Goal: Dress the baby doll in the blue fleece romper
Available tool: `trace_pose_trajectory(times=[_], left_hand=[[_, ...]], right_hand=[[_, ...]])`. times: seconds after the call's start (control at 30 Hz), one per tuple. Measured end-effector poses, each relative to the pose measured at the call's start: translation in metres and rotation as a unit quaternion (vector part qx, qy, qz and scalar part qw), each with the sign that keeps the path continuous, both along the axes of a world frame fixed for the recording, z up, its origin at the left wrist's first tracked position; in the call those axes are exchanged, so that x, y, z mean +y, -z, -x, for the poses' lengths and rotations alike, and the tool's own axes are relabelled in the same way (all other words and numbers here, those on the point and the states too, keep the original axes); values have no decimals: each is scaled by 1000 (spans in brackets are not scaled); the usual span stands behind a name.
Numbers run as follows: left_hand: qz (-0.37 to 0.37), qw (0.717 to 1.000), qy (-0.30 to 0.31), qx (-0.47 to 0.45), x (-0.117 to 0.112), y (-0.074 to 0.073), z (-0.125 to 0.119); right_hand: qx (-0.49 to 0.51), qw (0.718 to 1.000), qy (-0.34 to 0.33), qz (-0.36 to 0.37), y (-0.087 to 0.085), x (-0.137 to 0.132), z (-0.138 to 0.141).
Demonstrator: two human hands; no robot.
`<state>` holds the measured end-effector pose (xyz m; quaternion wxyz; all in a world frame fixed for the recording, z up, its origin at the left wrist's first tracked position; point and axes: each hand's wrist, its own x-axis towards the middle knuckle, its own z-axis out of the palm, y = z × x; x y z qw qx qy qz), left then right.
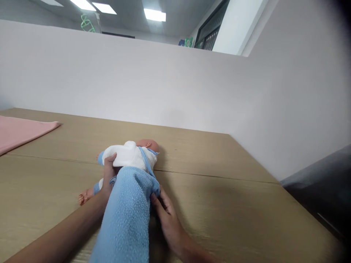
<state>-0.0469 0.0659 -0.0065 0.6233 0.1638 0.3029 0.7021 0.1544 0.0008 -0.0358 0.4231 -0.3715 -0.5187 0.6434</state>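
Observation:
A baby doll (147, 145) in white clothing with blue trim lies on its side on the wooden table (219, 190), head to the right. My left hand (109, 174) grips the doll's body at the white garment, fingers curled round it. A light blue fleece towel (128, 215) runs from the doll's lower body toward me. My right hand (164, 213) rests on the table beside the towel, fingers pinching its right edge. The doll's bare foot (83, 197) sticks out at the left.
A pink cloth (19, 131) lies flat at the table's far left. A white partition wall (164, 80) stands behind the table and along its right side. A dark surface (320, 190) lies beyond the right edge.

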Motion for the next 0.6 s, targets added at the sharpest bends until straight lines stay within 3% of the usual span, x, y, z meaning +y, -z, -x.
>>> trace_pose_trajectory(times=[0.13,0.27,0.43,0.6], left_hand=[[-4,1000,-10,-30,4,2,0],[4,999,-1,-42,10,7,4],[18,999,-1,-31,17,20,15],[-15,1000,2,-6,22,31,22]], right_hand=[[17,999,-33,6,-4,7,-1],[-34,997,-63,-17,-1,10,-5],[-136,987,-4,-85,-2,0,-9],[-87,995,-30,-23,-6,2,-7]])
